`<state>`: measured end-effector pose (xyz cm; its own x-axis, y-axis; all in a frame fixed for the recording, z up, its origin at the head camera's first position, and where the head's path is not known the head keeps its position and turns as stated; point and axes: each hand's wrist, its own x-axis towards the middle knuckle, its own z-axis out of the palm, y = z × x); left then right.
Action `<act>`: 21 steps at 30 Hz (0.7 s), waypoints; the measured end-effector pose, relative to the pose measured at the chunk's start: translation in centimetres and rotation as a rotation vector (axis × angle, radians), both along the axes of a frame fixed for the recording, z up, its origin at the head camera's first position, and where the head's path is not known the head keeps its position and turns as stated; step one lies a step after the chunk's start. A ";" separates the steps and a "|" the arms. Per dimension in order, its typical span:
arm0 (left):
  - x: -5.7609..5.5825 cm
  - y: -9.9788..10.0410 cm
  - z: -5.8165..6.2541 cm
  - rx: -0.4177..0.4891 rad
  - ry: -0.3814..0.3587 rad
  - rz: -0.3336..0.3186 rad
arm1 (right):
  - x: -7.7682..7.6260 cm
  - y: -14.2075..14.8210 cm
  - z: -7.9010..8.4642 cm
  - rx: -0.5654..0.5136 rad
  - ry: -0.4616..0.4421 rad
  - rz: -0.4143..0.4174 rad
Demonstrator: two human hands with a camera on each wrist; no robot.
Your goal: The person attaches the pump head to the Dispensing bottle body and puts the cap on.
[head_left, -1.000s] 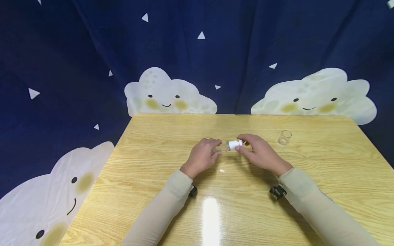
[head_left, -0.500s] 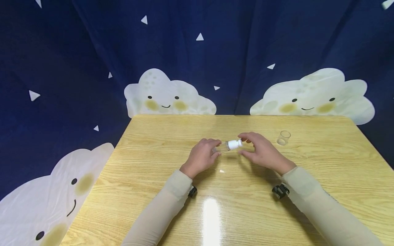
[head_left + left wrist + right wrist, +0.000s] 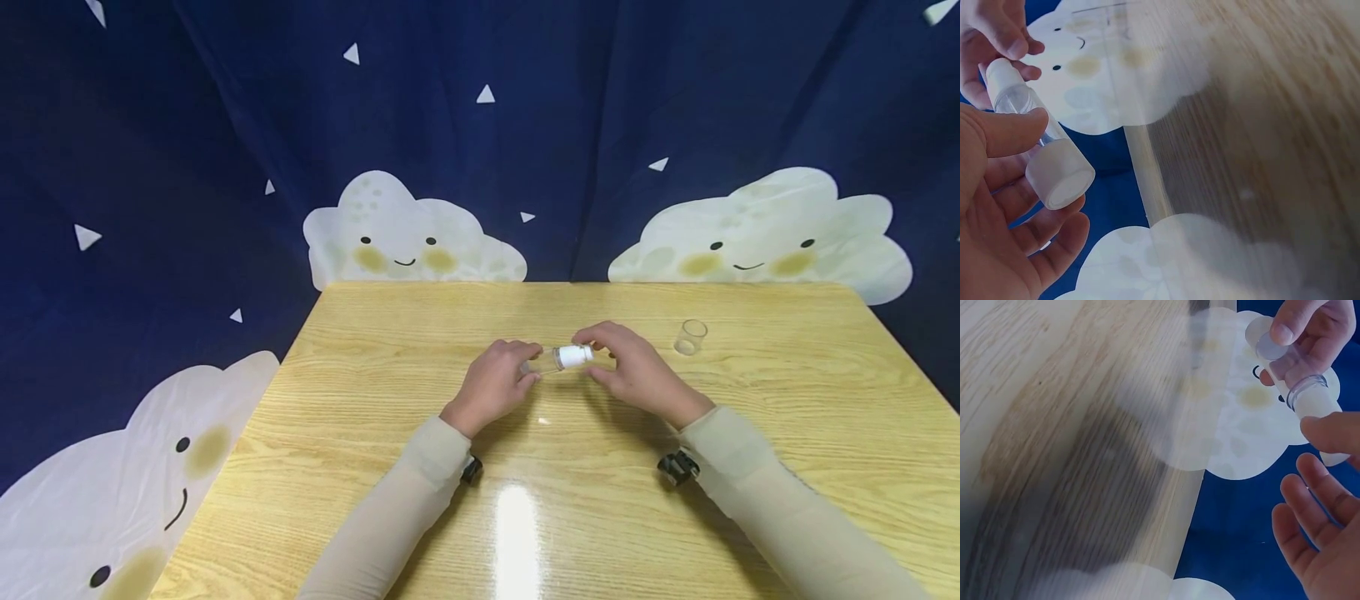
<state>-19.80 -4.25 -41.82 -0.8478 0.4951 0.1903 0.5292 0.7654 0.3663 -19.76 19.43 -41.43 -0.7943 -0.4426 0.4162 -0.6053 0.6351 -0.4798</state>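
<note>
In the head view a small clear bottle with a white pump top [image 3: 573,356] is held nearly level above the table, its top towards the right. My left hand [image 3: 491,385] grips the clear body near the base, thumb on one side and fingers on the other. The white base [image 3: 1060,176] shows beyond that thumb in the left wrist view. Around the white top, my right hand [image 3: 637,375] is loosely spread, its index finger at the upper side and its thumb seemingly a little apart below. From the right wrist the thumb [image 3: 1329,431] overlaps the top, so contact is hard to judge.
A clear, hollow cylindrical cap [image 3: 690,337] stands on the wooden table [image 3: 420,317] behind and right of my right hand. A dark blue curtain [image 3: 555,142] with smiling clouds hangs behind the far edge.
A second ago my right thumb and fingers pinched the white top; the thumb then came away and the hand shifted slightly. My left hand keeps its grip on the bottle.
</note>
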 end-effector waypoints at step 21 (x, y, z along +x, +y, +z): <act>0.0 -0.4 -0.7 0.000 0.040 -0.006 | -0.1 -0.7 -0.2 0.063 -0.081 -0.058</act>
